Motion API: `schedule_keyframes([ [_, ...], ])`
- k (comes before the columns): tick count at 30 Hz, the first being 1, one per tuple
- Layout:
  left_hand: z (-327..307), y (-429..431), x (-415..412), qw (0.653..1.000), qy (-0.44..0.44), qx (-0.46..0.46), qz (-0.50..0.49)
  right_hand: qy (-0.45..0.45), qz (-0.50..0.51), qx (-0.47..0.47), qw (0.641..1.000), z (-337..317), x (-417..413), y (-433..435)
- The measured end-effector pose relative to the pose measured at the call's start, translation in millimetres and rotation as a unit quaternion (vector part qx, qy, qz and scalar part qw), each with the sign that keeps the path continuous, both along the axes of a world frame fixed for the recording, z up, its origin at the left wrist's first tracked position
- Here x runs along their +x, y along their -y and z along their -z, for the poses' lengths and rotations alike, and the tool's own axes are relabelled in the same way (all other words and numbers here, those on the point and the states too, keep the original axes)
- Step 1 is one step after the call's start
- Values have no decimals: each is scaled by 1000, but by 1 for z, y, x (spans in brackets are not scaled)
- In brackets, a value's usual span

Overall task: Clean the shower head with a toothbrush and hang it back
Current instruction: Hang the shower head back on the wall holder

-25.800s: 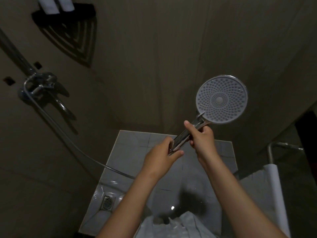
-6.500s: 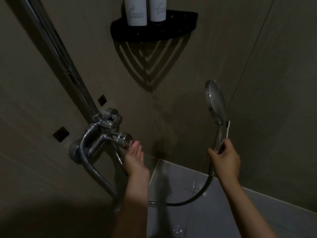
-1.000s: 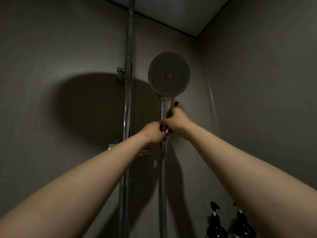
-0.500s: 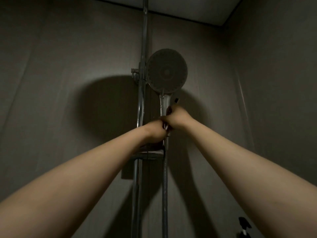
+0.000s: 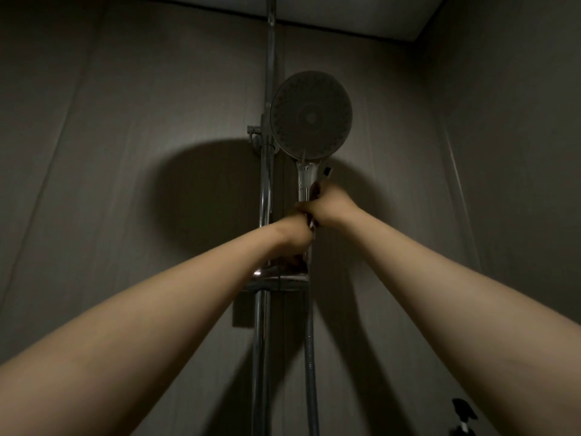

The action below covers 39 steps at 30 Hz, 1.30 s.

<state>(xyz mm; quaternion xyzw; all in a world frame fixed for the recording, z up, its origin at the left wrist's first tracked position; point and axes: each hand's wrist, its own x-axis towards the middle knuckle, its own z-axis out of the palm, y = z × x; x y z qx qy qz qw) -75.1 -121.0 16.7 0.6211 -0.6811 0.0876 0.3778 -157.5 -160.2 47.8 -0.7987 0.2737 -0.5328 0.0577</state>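
Observation:
The round shower head (image 5: 310, 116) is raised high, its nozzle face toward me, just right of the chrome riser pipe (image 5: 266, 196). My right hand (image 5: 330, 204) grips its handle together with the toothbrush (image 5: 327, 171), whose dark tip sticks up beside the handle. My left hand (image 5: 294, 237) grips the lower end of the handle, just above the holder bracket (image 5: 276, 280) on the pipe. The metal hose (image 5: 311, 357) hangs straight down from the handle. Whether the handle sits in the bracket is hidden by my hands.
Dark tiled walls meet in a corner at the right, with the ceiling above. A black pump top of a bottle (image 5: 462, 415) shows at the lower right. A pipe clamp (image 5: 255, 133) sits left of the shower head.
Since half a second ago both hands and the shower head have stayed together beside the pipe; the view has shifted slightly and the head sits a little closer to the pipe.

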Motion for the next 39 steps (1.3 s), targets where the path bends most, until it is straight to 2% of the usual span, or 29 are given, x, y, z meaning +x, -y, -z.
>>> schedule_keyframes([
  [7,5,-3,-4,998,-48,4,35,9,-5,17,1000,3,-3,9],
  [17,6,-3,1,998,-36,36,39,48,-36,34,998,8,-10,11],
  [27,-5,-8,7,986,-115,89,78,49,-64,37,996,0,-12,11],
  [33,-11,-12,6,984,-132,93,80,56,-76,42,995,-5,-10,9],
  [39,-19,-21,15,988,-118,88,38,83,-117,50,988,-6,-2,2],
])
